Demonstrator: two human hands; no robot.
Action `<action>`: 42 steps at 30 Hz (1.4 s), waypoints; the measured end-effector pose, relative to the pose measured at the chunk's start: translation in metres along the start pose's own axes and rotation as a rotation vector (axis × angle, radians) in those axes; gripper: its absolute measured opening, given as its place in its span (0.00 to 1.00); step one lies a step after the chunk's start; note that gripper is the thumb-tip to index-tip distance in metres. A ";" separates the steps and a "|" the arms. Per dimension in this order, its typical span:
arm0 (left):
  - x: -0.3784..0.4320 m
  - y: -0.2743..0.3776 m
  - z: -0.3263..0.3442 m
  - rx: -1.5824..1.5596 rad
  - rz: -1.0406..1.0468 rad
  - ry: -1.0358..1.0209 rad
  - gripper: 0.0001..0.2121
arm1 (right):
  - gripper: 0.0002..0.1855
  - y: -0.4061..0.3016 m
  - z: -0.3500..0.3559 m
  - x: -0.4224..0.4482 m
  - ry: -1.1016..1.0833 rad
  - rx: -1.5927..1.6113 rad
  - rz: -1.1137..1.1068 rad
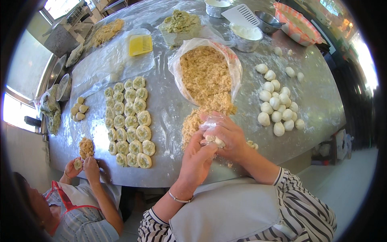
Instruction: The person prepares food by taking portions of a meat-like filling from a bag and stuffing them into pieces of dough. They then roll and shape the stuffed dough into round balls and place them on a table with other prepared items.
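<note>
A small piece of white dough (216, 141) is pinched between my two hands, above the near part of the steel table. My left hand (196, 160), with a bangle at its wrist, has thumb and fingers against the dough's near side. Floury fingers of my right hand (229, 134) curl around its far side; what lies inside the dough is hidden. Just beyond my hands, crumbly tan filling (193, 124) spills from a plastic-lined heap of filling (205, 69). A few small dough bits (252, 145) lie partly hidden behind my right forearm.
Smooth dough balls (275, 103) cluster on the right. Left of my hands stand rows of round dough pieces with greenish tops (131, 121). At far left, a co-worker's hands (83, 169) hold a dough piece. Flour tubs (246, 36) and a yellow slotted scraper (140, 45) lie farther back.
</note>
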State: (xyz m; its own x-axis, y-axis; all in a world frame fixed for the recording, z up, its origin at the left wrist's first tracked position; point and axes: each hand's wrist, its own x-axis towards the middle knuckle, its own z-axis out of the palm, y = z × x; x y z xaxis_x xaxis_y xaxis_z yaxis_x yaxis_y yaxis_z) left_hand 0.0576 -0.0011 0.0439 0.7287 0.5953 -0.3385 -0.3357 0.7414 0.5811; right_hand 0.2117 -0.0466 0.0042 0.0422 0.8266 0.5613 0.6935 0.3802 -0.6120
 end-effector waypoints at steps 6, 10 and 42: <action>0.007 -0.009 -0.006 0.147 0.062 -0.024 0.20 | 0.33 -0.012 -0.005 0.007 0.031 0.095 0.132; 0.006 -0.011 -0.011 -0.023 -0.073 -0.082 0.22 | 0.31 -0.016 -0.014 0.013 -0.044 0.048 0.120; 0.011 -0.025 -0.015 0.070 -0.051 -0.109 0.17 | 0.37 -0.018 -0.031 -0.004 -0.097 0.812 0.774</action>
State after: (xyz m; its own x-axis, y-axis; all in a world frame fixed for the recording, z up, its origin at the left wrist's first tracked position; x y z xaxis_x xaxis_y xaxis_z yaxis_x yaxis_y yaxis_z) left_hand 0.0645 -0.0085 0.0147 0.8057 0.5175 -0.2881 -0.2571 0.7438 0.6169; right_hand 0.2214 -0.0694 0.0300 0.1776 0.9725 -0.1509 -0.1703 -0.1207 -0.9780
